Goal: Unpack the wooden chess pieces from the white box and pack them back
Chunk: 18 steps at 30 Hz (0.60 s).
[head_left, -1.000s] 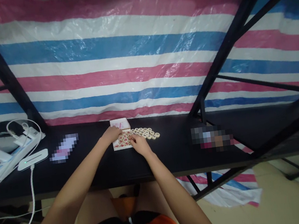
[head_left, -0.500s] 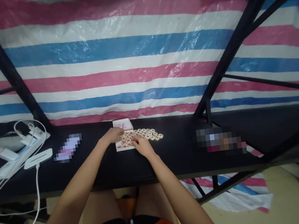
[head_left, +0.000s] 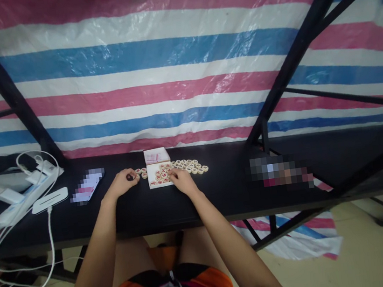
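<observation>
A small white box with its lid folded back lies on the black desk. It holds several round xiangqi pieces with red characters. My left hand is left of the box, thumb and forefinger closed on a xiangqi piece at the desk surface. Beside it lie a few loose red-marked pieces. My right hand is closed at the box's right edge, thumb and fingers pinching its side. To the right of the box, several dark-marked pieces form a cluster.
A phone lies to the left, with a white charging pad and a power strip with cables further left. A blurred-out item is at the right. Black metal posts and a striped plastic sheet stand behind.
My left hand has moved left from inside the box to the desk beside it, where red-marked pieces now show. My right hand stays at the box edge. The view has shifted slightly.
</observation>
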Tool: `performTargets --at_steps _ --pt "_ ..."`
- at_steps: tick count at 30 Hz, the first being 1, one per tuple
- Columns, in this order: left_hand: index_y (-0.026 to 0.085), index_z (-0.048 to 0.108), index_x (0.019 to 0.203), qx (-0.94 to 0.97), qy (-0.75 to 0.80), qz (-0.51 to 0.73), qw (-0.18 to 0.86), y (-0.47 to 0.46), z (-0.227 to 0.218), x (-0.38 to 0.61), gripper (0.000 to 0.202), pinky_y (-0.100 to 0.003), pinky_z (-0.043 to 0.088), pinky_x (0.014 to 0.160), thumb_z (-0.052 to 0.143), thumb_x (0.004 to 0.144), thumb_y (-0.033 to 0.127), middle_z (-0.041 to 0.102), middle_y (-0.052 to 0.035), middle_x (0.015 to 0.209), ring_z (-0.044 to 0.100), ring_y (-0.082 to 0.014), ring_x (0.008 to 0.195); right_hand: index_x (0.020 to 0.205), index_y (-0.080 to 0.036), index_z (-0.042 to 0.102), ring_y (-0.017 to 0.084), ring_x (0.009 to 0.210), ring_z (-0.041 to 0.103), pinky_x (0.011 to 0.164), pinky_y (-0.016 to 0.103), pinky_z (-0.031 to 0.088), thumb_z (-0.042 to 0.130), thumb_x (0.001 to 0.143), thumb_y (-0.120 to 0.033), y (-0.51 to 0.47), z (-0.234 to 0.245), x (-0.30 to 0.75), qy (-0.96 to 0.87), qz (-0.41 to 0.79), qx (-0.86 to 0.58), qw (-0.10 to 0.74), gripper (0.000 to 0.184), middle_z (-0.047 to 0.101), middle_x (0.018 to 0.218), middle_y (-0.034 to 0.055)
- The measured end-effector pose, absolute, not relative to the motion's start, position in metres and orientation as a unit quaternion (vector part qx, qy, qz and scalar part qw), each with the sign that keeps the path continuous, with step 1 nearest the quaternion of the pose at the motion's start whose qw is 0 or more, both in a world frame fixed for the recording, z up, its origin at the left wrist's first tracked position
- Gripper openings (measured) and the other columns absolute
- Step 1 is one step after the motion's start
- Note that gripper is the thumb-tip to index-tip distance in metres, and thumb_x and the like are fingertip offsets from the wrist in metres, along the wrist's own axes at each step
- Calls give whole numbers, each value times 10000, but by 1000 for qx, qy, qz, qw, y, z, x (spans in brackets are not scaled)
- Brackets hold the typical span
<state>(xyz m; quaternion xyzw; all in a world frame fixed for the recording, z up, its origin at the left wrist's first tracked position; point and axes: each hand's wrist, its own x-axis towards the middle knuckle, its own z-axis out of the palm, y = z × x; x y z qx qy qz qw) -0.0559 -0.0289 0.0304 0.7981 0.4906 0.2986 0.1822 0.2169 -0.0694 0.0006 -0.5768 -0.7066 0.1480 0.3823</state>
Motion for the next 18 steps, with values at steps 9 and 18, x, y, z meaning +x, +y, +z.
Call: performTargets --at_steps 9,18 --pt "211 681 858 816 510 232 143 -20 22 -53 269 -305 441 784 540 781 427 628 -50 899 591 -204 841 897 -199 681 141 634 553 674 244 407 499 789 -191 -70 0 218 -705 149 -579 382 211 643 710 1" --pt "217 702 943 828 501 224 115 -22 23 -49 292 -304 436 750 495 839 395 617 -48 829 589 -205 787 844 -199 668 179 789 558 769 309 442 490 785 -171 -68 -4 218 -707 85 -574 405 190 604 899 52"
